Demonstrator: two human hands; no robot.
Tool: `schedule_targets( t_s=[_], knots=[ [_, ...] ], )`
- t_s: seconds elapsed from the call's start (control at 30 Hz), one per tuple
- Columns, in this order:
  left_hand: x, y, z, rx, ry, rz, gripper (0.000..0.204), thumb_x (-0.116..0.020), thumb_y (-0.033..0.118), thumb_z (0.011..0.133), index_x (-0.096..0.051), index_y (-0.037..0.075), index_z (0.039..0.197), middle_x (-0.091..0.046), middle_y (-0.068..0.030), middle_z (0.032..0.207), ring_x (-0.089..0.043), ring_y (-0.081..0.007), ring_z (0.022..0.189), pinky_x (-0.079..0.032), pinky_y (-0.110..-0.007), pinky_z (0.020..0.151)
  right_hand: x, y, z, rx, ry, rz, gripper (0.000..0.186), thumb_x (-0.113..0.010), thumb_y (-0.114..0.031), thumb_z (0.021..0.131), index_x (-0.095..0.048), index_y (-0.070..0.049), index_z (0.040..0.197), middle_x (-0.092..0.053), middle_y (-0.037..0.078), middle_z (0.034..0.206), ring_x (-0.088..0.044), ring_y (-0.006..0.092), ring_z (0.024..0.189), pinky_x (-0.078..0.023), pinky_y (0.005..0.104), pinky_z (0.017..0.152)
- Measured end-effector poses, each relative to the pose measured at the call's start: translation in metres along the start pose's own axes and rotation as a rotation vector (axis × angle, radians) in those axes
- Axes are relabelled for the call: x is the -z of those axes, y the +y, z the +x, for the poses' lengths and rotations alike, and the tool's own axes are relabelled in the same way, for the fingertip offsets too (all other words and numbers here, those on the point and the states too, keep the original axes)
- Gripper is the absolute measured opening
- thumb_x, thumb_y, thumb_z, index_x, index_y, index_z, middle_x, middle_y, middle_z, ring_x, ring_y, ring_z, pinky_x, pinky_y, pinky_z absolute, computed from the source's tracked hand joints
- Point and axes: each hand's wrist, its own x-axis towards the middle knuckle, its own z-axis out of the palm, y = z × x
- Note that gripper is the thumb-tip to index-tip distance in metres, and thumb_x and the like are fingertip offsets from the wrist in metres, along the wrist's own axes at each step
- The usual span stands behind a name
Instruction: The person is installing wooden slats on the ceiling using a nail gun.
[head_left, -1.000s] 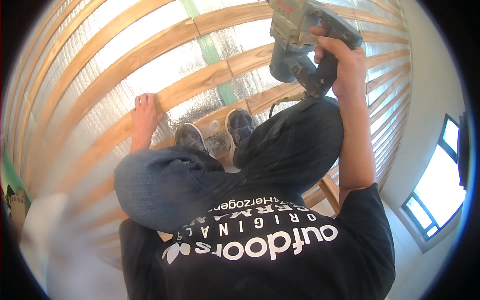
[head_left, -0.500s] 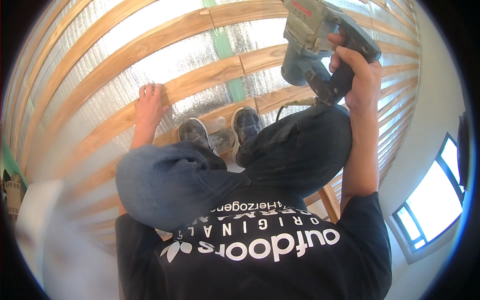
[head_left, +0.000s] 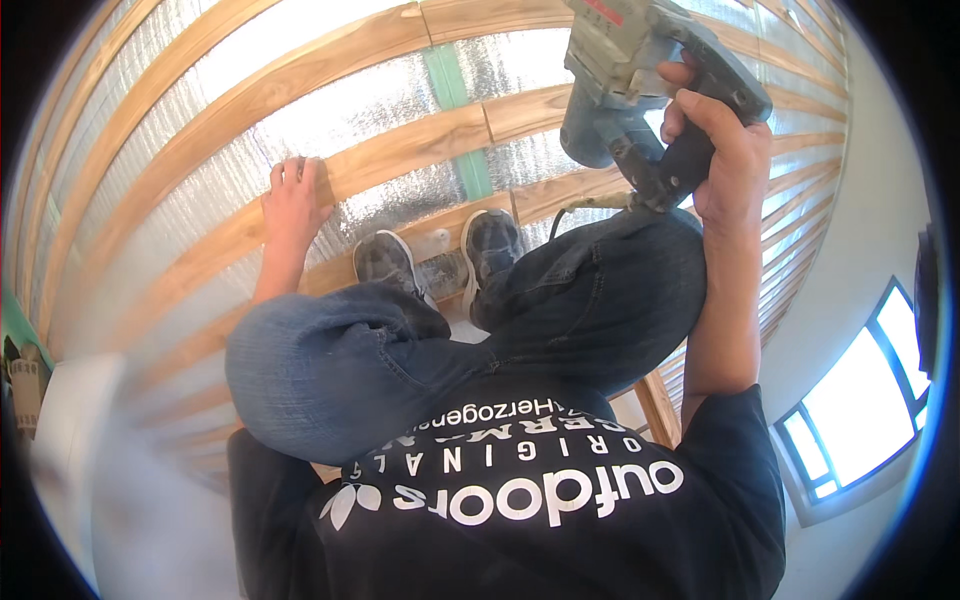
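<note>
In my right hand [head_left: 715, 140] is a dusty teal-and-grey circular saw [head_left: 610, 75], gripped by its dark handle with my fingers wrapped round it. The saw is held up above my right knee, its top end cut off by the picture's edge; I cannot see a blade. A cord [head_left: 590, 205] trails from the handle end beside the knee. To the left, my left hand [head_left: 292, 200] rests with fingers stretched out on a wooden batten [head_left: 360, 165], holding nothing.
Rows of battens run across silvery foil sheeting [head_left: 330, 110], with a green strip [head_left: 455, 110] crossing beneath them. My shoes [head_left: 390, 262] stand among the battens, close to my bent knees. A white wall with a window [head_left: 860, 390] rises at right. A pale block [head_left: 75, 420] stands at left.
My left hand has shifted slightly left and up along the batten. The circular saw stays in my right hand, which has moved a little right. The view has shifted slightly.
</note>
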Motion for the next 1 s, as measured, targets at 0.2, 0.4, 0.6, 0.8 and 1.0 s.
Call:
schedule_targets(
  t_s=[0.2,0.4,0.6,0.8,1.0],
  knots=[
    [0.001,0.0,-0.001,0.006,0.007,-0.022,0.083,-0.097,0.024,0.073,-0.056,0.018,0.144,-0.057,-0.0063,0.143,-0.052,-0.0314,0.14,-0.059,-0.05,0.101,-0.002,0.002,0.002,0.008,-0.006,-0.016,0.048,-0.07,-0.008,0.091,-0.065,0.009,0.136,-0.077,0.019,0.12,-0.064,0.0195,0.079,-0.054,0.0358,0.074],
    [0.005,0.0,0.003,0.002,-0.034,-0.022,0.081,-0.096,0.024,0.074,-0.056,0.018,0.144,-0.058,-0.0068,0.142,-0.053,-0.0316,0.139,-0.059,-0.05,0.101,-0.002,0.003,0.002,0.003,-0.009,-0.02,0.049,-0.071,-0.007,0.091,-0.065,0.009,0.137,-0.076,0.019,0.12,-0.064,0.0188,0.079,-0.054,0.0355,0.075],
    [-0.005,0.0,0.005,0.018,-0.044,-0.001,0.08,-0.095,0.026,0.077,-0.055,0.019,0.145,-0.056,-0.0041,0.143,-0.051,-0.0302,0.142,-0.059,-0.053,0.099,-0.004,0.002,0.0,0.007,-0.002,-0.018,0.048,-0.071,-0.007,0.091,-0.065,0.008,0.136,-0.076,0.019,0.12,-0.064,0.0187,0.08,-0.054,0.0354,0.074],
    [-0.009,-0.002,0.002,0.022,-0.033,0.009,0.084,-0.094,0.024,0.076,-0.053,0.02,0.149,-0.054,-0.0044,0.147,-0.05,-0.0304,0.143,-0.055,-0.057,0.102,-0.009,0.0,0.002,0.0,-0.015,-0.026,0.051,-0.071,-0.009,0.091,-0.063,0.008,0.138,-0.076,0.018,0.119,-0.064,0.0179,0.08,-0.054,0.035,0.074],
    [-0.026,-0.05,-0.03,0.186,0.081,0.02,0.097,-0.093,0.021,0.076,-0.045,0.028,0.16,-0.049,-0.0089,0.16,-0.044,-0.035,0.151,-0.037,-0.061,0.12,-0.008,-0.001,-0.003,-0.014,0.027,-0.033,0.049,-0.072,-0.006,0.089,-0.065,0.009,0.136,-0.078,0.018,0.117,-0.066,0.0167,0.076,-0.054,0.0324,0.069]
  ],
)
